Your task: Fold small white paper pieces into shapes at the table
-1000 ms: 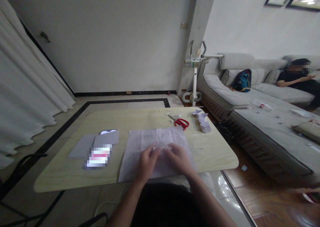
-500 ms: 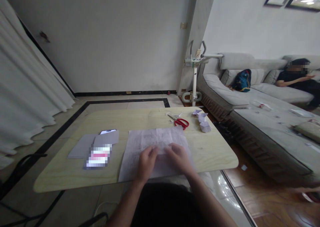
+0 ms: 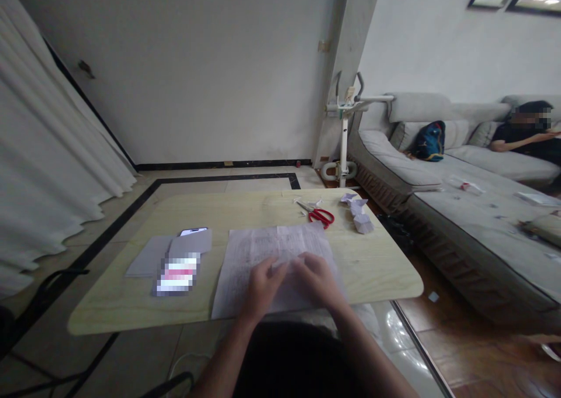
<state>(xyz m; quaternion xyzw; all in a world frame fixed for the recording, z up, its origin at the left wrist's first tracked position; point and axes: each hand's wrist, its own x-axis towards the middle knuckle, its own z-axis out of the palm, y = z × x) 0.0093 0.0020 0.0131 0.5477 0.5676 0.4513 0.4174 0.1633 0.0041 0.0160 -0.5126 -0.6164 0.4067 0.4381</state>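
Both hands are over a large printed paper sheet (image 3: pixel 245 252) near the table's front edge. My left hand (image 3: pixel 263 286) is closed, thumb and fingers pinching the left side of a small white piece of paper (image 3: pixel 283 262). On its other side my right hand (image 3: pixel 316 277) pinches the same piece. The fingers hide much of it, and blur keeps its exact shape from showing. Beyond the sheet's far right corner lie red-handled scissors (image 3: pixel 322 217), with small paper scraps around the blades. Several folded paper pieces (image 3: pixel 363 223) sit at the table's right.
On the left of the wooden table (image 3: pixel 109 304) are white papers (image 3: pixel 146 258), a phone (image 3: pixel 193 231) partly under them, and a lit, blurred-out screen (image 3: pixel 177 274). A sofa (image 3: pixel 473 228) with a backpack (image 3: pixel 432 141) and a seated person (image 3: pixel 523 135) is at right.
The view has shifted slightly, so everything sits a little further right. My fingers have moved a little on the small paper, which shows less between them now.
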